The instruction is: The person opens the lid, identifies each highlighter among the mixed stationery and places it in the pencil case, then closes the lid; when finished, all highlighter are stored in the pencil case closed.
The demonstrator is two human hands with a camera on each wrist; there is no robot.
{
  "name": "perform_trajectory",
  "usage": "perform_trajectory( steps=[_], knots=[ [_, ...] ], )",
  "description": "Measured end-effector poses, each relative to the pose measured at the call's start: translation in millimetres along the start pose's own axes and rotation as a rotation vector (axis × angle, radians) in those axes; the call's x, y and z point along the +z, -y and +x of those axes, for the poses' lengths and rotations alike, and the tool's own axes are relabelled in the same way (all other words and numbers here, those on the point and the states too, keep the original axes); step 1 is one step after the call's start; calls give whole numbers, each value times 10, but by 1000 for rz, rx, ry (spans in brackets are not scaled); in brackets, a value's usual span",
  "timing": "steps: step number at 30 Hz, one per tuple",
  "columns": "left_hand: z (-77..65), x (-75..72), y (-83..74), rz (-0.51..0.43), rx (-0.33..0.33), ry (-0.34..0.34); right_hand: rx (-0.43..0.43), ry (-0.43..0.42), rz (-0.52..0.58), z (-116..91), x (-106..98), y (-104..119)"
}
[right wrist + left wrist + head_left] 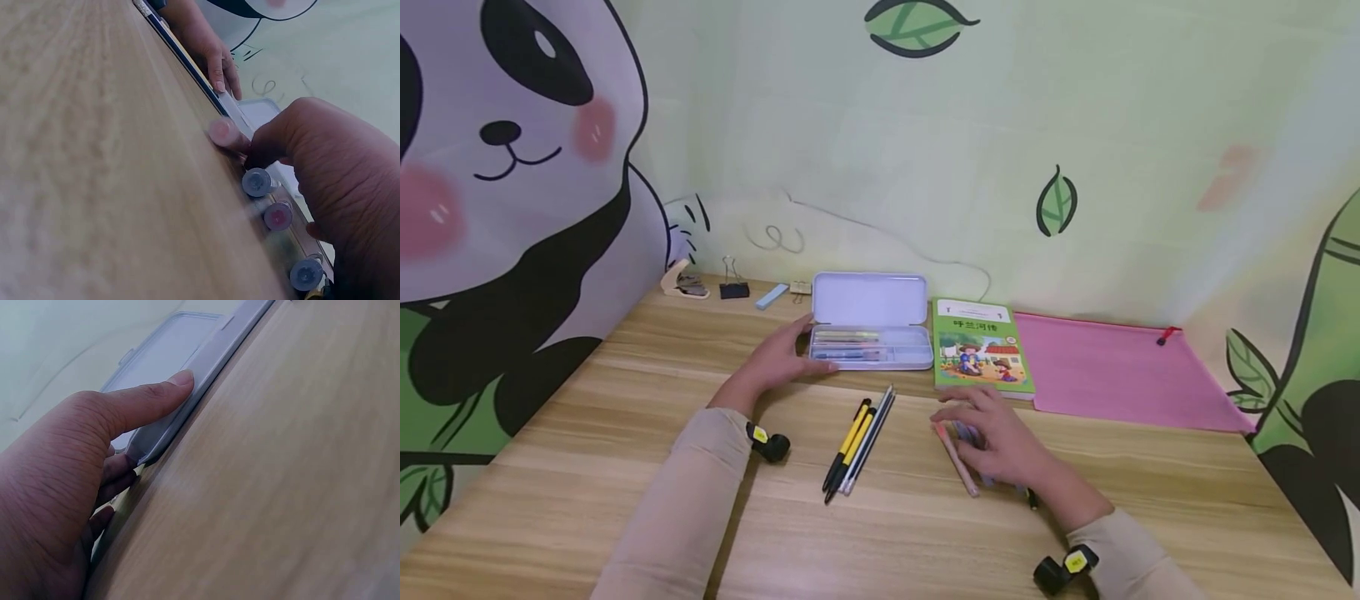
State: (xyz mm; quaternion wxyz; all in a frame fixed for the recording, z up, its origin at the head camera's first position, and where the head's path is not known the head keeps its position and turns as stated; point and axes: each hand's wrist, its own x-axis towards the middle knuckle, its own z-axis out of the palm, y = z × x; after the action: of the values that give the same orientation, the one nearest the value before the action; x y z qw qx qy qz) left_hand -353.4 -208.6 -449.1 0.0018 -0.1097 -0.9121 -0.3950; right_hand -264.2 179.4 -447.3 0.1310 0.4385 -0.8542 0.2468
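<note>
Pen [957,463] pinched by the right hand [1000,437] points far-left toward the pencil case [870,302] gripped by the left hand [777,360].

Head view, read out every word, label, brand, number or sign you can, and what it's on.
"呼兰河传": on the green book.
Smaller cover print: too small to read.
Left wrist's yellow label, right wrist's yellow label: too small.
Yellow pens: nothing legible.

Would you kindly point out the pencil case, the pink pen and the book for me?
Pencil case [870,298]: head view, on the inside of its raised lid.
Pink pen [957,462]: head view, on its barrel.
Book [981,343]: head view, on its front cover.
</note>
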Motion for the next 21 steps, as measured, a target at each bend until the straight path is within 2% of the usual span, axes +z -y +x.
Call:
perform_trajectory(
  steps=[4, 13, 21],
  knots=[
    [16, 11, 21, 0, 1, 2, -35, 16, 19, 3, 2, -5],
    [24, 15, 47, -6, -5, 0, -10, 36, 77, -9, 17, 8],
    [29, 8, 33, 6, -17, 2, -25, 46, 124, 16, 10, 8]
  ],
)
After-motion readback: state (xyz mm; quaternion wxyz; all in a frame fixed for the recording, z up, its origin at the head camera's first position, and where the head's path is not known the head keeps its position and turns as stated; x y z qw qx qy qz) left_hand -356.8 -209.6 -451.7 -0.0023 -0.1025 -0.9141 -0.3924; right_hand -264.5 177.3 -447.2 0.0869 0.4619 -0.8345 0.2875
